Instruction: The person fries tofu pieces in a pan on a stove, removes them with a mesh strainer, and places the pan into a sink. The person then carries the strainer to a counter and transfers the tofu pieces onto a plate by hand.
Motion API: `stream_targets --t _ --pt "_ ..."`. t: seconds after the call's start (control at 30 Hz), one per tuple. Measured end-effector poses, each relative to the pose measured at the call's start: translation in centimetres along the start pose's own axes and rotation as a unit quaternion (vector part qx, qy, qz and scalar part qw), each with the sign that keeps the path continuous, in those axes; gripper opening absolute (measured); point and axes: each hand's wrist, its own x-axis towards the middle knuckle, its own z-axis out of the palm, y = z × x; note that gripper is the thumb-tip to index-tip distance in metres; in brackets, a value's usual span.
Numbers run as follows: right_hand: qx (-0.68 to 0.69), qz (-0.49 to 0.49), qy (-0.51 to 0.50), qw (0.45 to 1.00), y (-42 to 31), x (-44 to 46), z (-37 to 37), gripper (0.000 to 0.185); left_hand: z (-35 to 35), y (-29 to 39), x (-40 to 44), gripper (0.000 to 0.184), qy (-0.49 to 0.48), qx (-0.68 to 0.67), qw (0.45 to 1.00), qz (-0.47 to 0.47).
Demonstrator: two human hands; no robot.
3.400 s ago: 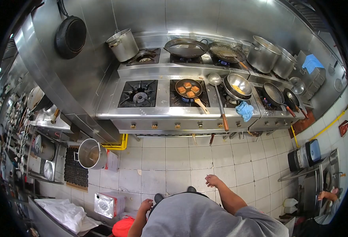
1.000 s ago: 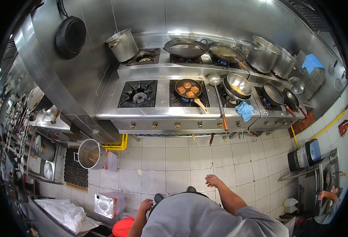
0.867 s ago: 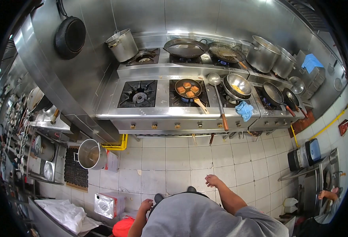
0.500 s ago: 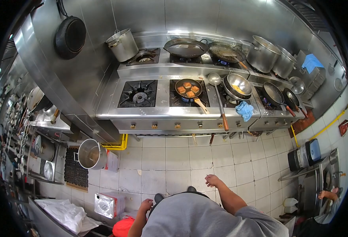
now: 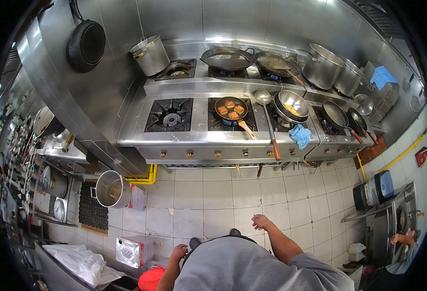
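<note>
My right hand [image 5: 260,222] hangs over the tiled floor in front of my body, fingers loosely bent and apart, touching nothing. Low at my side, my left hand [image 5: 179,251] is held near my waist with loosely curled fingers and nothing visible in it. Ahead of both, out of touch, a frying pan [image 5: 231,109] sits on a lit burner with several browned square pieces of food [image 5: 233,115] in it. To its right a long-handled ladle [image 5: 266,109] lies across the stove top, beside a metal strainer bowl [image 5: 293,103] holding yellow food.
The steel stove [image 5: 140,138] spans the front, its left burner [image 5: 171,116] bare. Woks [image 5: 228,59] and tall pots [image 5: 323,68] stand on the rear shelf. A blue cloth [image 5: 300,136] hangs at the edge. On the floor are a bucket [image 5: 111,190] and a tin [image 5: 132,253]. Another person's hand [image 5: 401,239] shows at right.
</note>
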Motion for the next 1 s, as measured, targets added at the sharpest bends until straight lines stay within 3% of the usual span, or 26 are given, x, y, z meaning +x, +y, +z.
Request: stream_targets --t 1.0 --pt "-0.005 -0.006 -0.001 1.0 0.5 0.6 0.1 0.027 -0.2 0.5 -0.5 0.036 -0.004 0.007 1.0 -0.002"
